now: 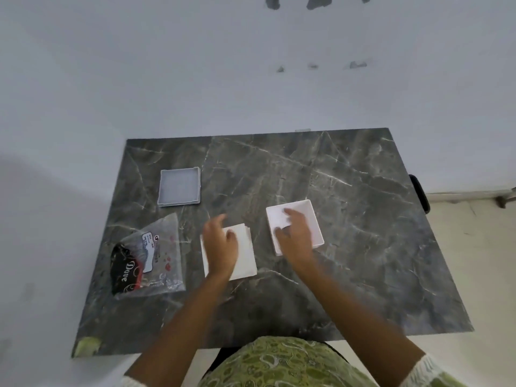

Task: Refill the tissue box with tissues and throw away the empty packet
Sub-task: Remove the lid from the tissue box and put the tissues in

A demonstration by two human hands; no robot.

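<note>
A white stack of tissues (pixel 245 255) lies on the dark marble table (pixel 363 219) near the middle. My left hand (pixel 220 247) rests on the stack with its fingers spread. To the right stands an open white tissue box (pixel 312 219) with white tissues inside. My right hand (pixel 293 233) is over the box with its fingers spread and pressing down into it. A flat, clear plastic packet (pixel 156 255) with a black "Dove" print lies at the left. The grey box lid (pixel 179 187) lies behind the packet.
A pale wall runs along the table's far edge. A dark chair part (pixel 418 194) shows past the right edge, with light floor beyond. My green patterned clothing (pixel 279 364) is at the near edge.
</note>
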